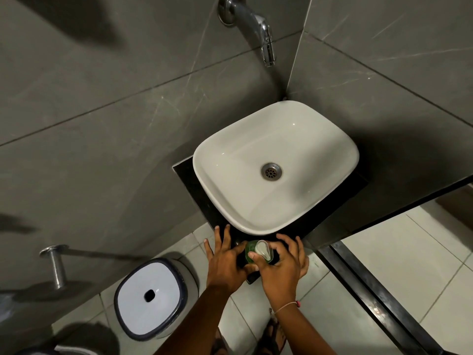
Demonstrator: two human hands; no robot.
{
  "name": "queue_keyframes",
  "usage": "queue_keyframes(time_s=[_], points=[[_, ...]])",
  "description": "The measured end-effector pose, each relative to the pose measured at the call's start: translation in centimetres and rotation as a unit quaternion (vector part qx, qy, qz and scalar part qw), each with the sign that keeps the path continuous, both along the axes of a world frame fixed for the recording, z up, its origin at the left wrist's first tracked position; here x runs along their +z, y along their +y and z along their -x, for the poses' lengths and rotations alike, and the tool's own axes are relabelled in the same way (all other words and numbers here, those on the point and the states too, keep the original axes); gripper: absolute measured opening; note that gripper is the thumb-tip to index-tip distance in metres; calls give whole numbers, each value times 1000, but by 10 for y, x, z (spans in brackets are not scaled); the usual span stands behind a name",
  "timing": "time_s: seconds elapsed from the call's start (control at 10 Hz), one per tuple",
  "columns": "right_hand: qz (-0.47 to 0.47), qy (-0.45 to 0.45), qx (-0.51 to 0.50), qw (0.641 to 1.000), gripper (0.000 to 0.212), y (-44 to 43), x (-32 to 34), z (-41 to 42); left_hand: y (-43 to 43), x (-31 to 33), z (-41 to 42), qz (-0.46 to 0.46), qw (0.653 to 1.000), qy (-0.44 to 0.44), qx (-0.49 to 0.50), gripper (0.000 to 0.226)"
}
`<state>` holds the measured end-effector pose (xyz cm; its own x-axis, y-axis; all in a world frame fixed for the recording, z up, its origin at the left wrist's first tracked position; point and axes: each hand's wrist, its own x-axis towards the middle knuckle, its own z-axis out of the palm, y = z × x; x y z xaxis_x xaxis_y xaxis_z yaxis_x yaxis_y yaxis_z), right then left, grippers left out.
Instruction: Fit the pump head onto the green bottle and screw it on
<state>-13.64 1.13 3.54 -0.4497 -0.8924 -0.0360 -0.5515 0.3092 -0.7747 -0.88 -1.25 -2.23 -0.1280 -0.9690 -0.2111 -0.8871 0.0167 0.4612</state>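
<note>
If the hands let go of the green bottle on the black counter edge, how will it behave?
The green bottle stands near the black counter corner, so a push may tip it off. The pump head probably makes it top-heavy. It looks like smooth plastic, likely slippery if wet.

Single head view, looking steeply down, hands near bottom edge, sink mid-frame.

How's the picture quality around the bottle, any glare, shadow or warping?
Head view: dim, even light; the green bottle and pump head sit small near the bottom, partly hidden by both hands; mild glare on the basin; wide-angle bending of wall lines.
</note>
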Motion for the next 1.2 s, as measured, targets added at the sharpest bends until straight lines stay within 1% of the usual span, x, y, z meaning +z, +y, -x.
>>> queue_keyframes(time_s=[0.1,0.2,0.3,0.4,0.5,0.6,0.7,0.8,1.0,1.1,1.2], points=[[2,11,1,1000,36,2,0,-1,0,2,0,-7,1000,6,2,63],[-1,-11,23,1000,41,5,-3,2,0,3,1,-9,1000,5,4,61],[0,1,15,1000,34,3,-3,3,-1,5,1,-15,1000,-11,-2,65],[-11,16,3,1000,32,1,2,0,-3,5,0,-21,1000,-13,-6,64],[-31,13,34,999,38,4,11,5,-3,5,0,-24,1000,-10,-3,65],[18,-11,83,996,41,13,23,21,-3,3,0,-27,1000,-10,2,74],[57,-31,92,994,30,12,38,29,-2,3,1,-26,1000,-7,-3,77],[32,10,134,990,33,4,43,21,-2,2,0,-18,1000,-5,-5,74],[6,11,147,989,29,0,37,22,-1,1,-1,-27,999,-15,-11,72],[3,4,153,988,27,-2,45,20,-6,10,0,-37,999,-23,-23,76],[24,-67,118,990,33,0,60,25,-2,11,-6,-60,996,-39,-48,91]])
